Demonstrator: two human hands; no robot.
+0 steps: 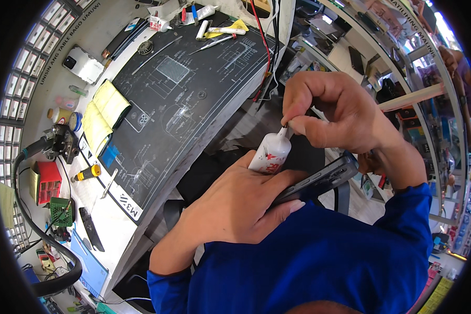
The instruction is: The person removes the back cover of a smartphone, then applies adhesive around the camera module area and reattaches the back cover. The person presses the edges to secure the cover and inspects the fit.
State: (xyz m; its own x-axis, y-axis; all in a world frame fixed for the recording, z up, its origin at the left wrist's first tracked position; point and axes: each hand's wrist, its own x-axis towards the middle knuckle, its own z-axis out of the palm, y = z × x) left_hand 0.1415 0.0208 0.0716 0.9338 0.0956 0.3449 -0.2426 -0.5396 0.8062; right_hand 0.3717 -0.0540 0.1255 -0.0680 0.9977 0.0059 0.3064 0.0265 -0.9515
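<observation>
My left hand (230, 206) holds two things at once in front of my blue shirt. One is a white glue tube (271, 152) with red print, its narrow nozzle pointing up and away. The other is a dark smartphone (323, 180), tilted, its camera end showing past my fingers. Thumb and forefinger of my right hand (340, 112) are pinched together at the nozzle's tip, on a small dark piece (284, 125) that is mostly hidden. The rest of the right fingers are curled.
To the left a bench bears a dark printed work mat (193, 94). A yellow notepad (107, 112), a yellow-and-black bottle (86, 173), a white phone back (82, 65) and a black hose (23, 209) are around it. On the right stand glass display shelves (403, 78).
</observation>
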